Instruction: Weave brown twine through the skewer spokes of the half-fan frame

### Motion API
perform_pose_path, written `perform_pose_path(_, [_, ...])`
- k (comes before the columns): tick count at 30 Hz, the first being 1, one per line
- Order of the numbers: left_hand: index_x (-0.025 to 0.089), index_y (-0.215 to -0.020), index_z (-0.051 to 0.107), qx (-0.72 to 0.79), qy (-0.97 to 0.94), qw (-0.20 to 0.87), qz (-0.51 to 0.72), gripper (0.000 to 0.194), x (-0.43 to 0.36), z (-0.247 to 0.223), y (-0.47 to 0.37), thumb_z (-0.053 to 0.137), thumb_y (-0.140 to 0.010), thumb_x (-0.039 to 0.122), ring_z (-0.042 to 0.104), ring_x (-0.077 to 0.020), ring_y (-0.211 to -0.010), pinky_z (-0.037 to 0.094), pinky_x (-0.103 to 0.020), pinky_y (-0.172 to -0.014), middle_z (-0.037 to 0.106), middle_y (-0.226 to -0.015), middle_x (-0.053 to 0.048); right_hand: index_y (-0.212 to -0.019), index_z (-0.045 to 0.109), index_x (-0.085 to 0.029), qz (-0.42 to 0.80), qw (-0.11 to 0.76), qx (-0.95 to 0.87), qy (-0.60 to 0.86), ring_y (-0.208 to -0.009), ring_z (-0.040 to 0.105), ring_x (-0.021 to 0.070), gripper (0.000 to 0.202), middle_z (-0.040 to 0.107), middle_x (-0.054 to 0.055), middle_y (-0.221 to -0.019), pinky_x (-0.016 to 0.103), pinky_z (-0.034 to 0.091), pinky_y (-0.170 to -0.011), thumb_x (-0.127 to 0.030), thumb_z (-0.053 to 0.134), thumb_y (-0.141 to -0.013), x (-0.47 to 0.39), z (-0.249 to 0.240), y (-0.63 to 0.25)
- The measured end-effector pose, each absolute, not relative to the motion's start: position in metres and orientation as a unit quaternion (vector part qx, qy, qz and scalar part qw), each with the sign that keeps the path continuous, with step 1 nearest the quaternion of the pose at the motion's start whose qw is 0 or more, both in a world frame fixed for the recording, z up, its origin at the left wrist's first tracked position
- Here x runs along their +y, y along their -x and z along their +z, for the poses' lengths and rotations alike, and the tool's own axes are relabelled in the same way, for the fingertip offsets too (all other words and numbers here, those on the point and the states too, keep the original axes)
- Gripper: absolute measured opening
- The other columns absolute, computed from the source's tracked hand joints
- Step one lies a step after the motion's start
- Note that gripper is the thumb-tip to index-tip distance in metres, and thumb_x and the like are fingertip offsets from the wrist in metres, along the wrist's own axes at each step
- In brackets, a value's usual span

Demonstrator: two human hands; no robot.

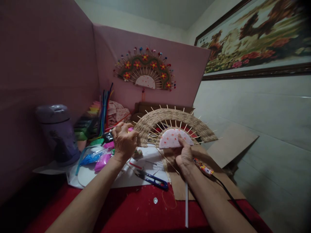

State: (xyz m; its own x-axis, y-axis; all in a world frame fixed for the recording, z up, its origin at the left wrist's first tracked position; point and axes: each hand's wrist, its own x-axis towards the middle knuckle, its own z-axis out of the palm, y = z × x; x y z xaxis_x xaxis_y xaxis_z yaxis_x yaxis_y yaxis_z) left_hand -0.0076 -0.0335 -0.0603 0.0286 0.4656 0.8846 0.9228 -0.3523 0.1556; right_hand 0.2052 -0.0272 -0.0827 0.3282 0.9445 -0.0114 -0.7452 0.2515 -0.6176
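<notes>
A half-round fan point(175, 114) of thin sticks woven with brown twine is held up over the table, its stick ends poking past the rim. At its base is a white half-circle with red spots point(170, 139). My right hand point(186, 157) grips this base from below, thumb on the front and fingers behind. My left hand point(125, 140) is at the fan's left end, fingers curled in a pinch; what lies between the fingertips is hidden. Below the hands, blue-handled thread snips point(155, 182) lie on white paper. A flower-patterned glue gun point(203, 167) with a black cord is beside my right wrist.
A finished fan with flowers point(145, 66) hangs on the pink board. A lilac flask point(58, 134), coloured pipe cleaners point(105, 110) and pink clay packets point(102, 161) stand or lie at left. Brown cardboard point(179, 191), a clear glue stick point(186, 207) and loose sticks are at right, over red cloth point(131, 213).
</notes>
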Motion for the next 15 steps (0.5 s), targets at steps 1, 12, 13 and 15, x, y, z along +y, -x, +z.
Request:
perform_pose_path(1, [0.026,-0.066,0.072,-0.511,0.678,0.247,-0.468,0.018,-0.0334,-0.0605,0.0076,0.058,-0.074,0.018,0.041,-0.0298,-0.107,0.028,-0.047,-0.087,0.063,-0.102,-0.006,-0.083,0.061,-0.018,0.548,0.771,-0.181,0.269,-0.062,0.066,0.0138,0.025,0.071,-0.002,-0.072,0.026,0.057,-0.055,-0.022,0.073,-0.061,-0.0268,-0.0826,-0.2053])
perform_pose_path(12, [0.028,-0.069,0.073,-0.491,0.679,0.249,-0.486,0.020,-0.0348,-0.0593,0.0071,0.057,-0.075,0.016,0.042,-0.0293,-0.108,0.028,-0.045,-0.089,0.064,-0.102,-0.003,-0.084,0.062,-0.020,0.546,0.778,-0.179,0.256,-0.059,0.064,0.0124,0.031,0.071,-0.005,-0.072,0.023,0.053,-0.048,-0.021,0.075,-0.056,-0.0201,-0.0873,-0.2129])
perform_pose_path(13, [0.028,-0.068,0.073,-0.485,0.684,0.245,-0.486,0.020,-0.0347,-0.0589,0.0071,0.057,-0.076,0.017,0.042,-0.0292,-0.109,0.028,-0.045,-0.089,0.064,-0.102,-0.003,-0.084,0.062,-0.020,0.546,0.778,-0.179,0.256,-0.059,0.064,0.0125,0.030,0.071,-0.004,-0.072,0.023,0.053,-0.048,-0.021,0.075,-0.056,-0.0202,-0.0872,-0.2134])
perform_pose_path(15, [0.027,-0.072,0.072,-0.482,0.673,0.237,-0.509,0.020,-0.0348,-0.0575,0.0075,0.056,-0.076,0.017,0.042,-0.0283,-0.108,0.028,-0.044,-0.089,0.064,-0.101,-0.004,-0.083,0.062,-0.020,0.548,0.777,-0.181,0.252,-0.060,0.065,0.0127,0.028,0.071,-0.004,-0.073,0.024,0.054,-0.050,-0.021,0.074,-0.057,-0.0206,-0.0866,-0.2142])
